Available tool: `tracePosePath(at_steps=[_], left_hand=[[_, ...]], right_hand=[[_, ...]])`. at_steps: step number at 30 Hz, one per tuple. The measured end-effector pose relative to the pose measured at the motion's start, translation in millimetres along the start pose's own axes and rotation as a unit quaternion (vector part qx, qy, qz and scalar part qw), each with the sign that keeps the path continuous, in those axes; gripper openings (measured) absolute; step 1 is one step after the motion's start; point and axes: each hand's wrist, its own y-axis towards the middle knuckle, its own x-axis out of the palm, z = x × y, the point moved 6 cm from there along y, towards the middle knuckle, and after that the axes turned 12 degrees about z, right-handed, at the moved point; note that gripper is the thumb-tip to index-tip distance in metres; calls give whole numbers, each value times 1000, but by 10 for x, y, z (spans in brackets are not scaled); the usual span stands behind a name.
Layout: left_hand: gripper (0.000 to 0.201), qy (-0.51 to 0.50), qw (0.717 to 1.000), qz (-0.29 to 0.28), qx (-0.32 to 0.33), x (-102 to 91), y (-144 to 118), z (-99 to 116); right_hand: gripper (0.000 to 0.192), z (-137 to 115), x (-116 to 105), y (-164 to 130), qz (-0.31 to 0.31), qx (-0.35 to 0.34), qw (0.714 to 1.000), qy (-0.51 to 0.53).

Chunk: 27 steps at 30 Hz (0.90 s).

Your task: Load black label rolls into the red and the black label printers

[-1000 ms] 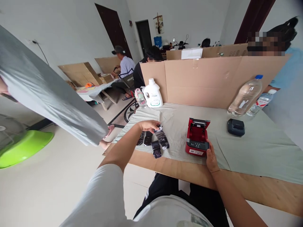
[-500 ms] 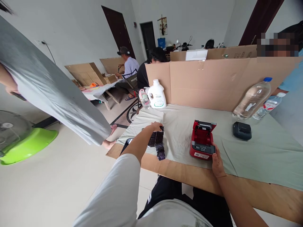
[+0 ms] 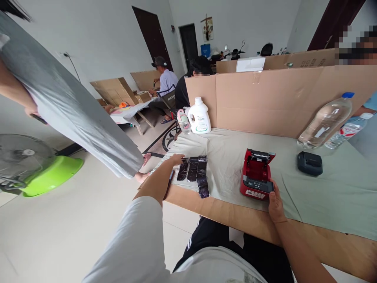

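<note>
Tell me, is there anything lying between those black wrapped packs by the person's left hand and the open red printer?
Nothing visible. Between the black packs and the open red printer lies only bare grey-green cloth. The left hand rests beside the packs, and the right hand touches the printer's near corner.

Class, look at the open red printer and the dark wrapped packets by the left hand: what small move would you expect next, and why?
Probably the left hand closes on the nearest dark packet. It rests open at the edge of the row, holding nothing, while the right hand steadies the red printer, whose lid stands open on an empty bay.
</note>
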Motion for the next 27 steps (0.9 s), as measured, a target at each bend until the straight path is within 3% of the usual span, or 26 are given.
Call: tracePosePath(at_steps=[5, 9, 12, 14, 17, 19, 22, 24, 27], left_hand=[[46, 11, 1000, 10, -2, 27, -181, -33], [36, -7, 1000, 0, 3, -147, -228, 25], [23, -92, 994, -53, 19, -323, -311, 282], [28, -210, 971, -108, 39, -435, -471, 653], [44, -364, 893, -229, 134, -561, -923, 1490], [56, -400, 829, -334, 202, -543, -1307, 2078], [62, -442, 771, -386, 247, -395, -1649, 2767], [60, -457, 768, -368, 257, -225, -1680, 3067], [52, -449, 804, -292, 259, 28, -1544, 3311]], right_hand=[[57, 27, 18, 7, -10, 9, 1000, 8], [57, -29, -28, 22, -21, 31, 999, -5], [60, -287, -172, 54, 55, 14, 997, -43], [60, -561, -195, 69, 91, -12, 995, -32], [64, -900, 54, 69, 2, -3, 998, 63], [72, -983, 299, 21, -89, 63, 983, 147], [82, -903, 532, -105, -144, 206, 943, 218], [81, -805, 522, -164, -106, 272, 932, 215], [75, -750, 364, -172, -24, 298, 936, 187]])
